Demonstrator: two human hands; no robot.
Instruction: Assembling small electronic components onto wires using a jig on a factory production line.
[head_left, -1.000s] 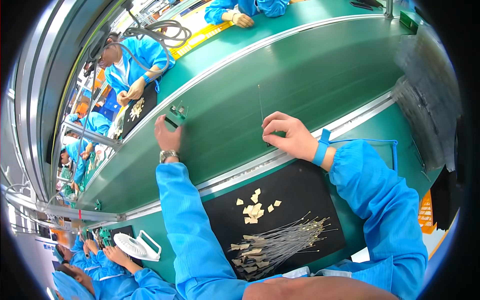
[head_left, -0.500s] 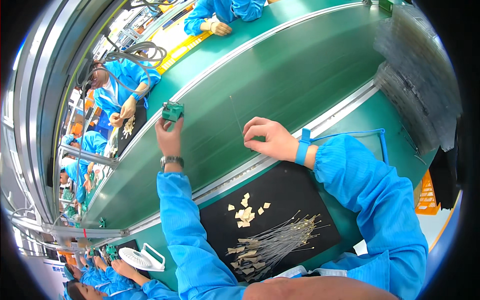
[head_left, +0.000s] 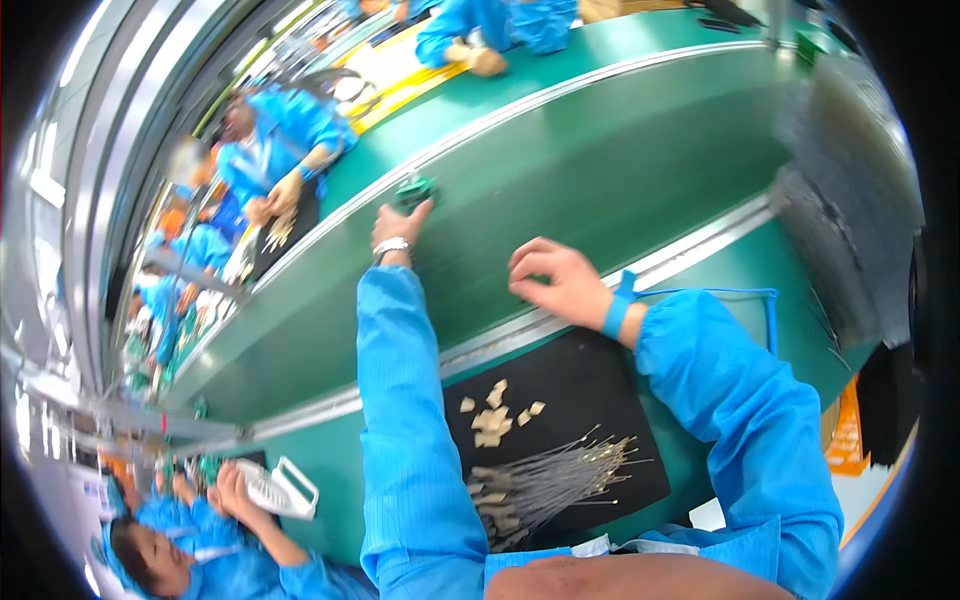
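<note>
The left sleeve (head_left: pixel 410 400) and right sleeve (head_left: pixel 740 380) are bright blue, loose and wrinkly, with thin lines in the cloth. The right cuff (head_left: pixel 657 322) is bunched up. A shiny silver watch (head_left: pixel 392 246) sits by the bare left hand (head_left: pixel 400 222). By the bare right hand (head_left: pixel 562 283) is a blue strap (head_left: pixel 620 305) with a curly blue cord (head_left: pixel 772 325).

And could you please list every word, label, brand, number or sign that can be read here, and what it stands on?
No text can be read here.
Pale flat panel at the far left: too blurred to read.
Small green device at the left hand: too small and blurred for any marking to be told.
White rounded appliance, lower left: no lettering made out.
Black rectangular mat: no lettering visible.
</note>
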